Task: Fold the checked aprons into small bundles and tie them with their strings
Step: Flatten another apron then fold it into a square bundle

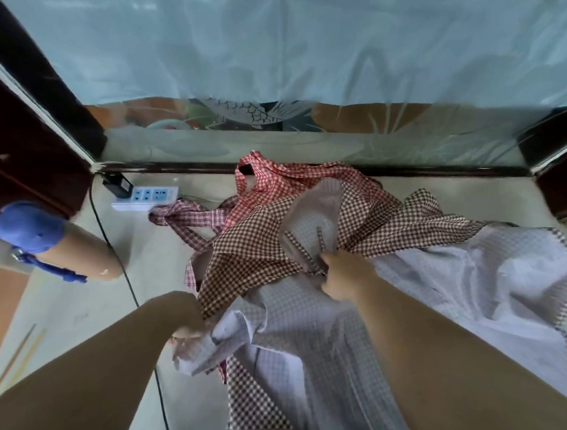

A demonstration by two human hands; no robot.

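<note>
A brown-and-cream checked apron lies crumpled on the floor, its pale lining turned up and spread to the right. Behind it lies a red-and-white checked apron, with a small tied checked bundle at its left. My right hand reaches into the middle of the brown apron and grips its fabric near a strap. My left hand pinches the apron's lower left edge, fingers curled into the cloth. Both hands are partly hidden by folds.
A white power strip with a black plug lies at the back left, its black cable running down past my left arm. A cardboard tube with a blue cap lies on the left. Frosted glass panel and dark wood frames stand behind.
</note>
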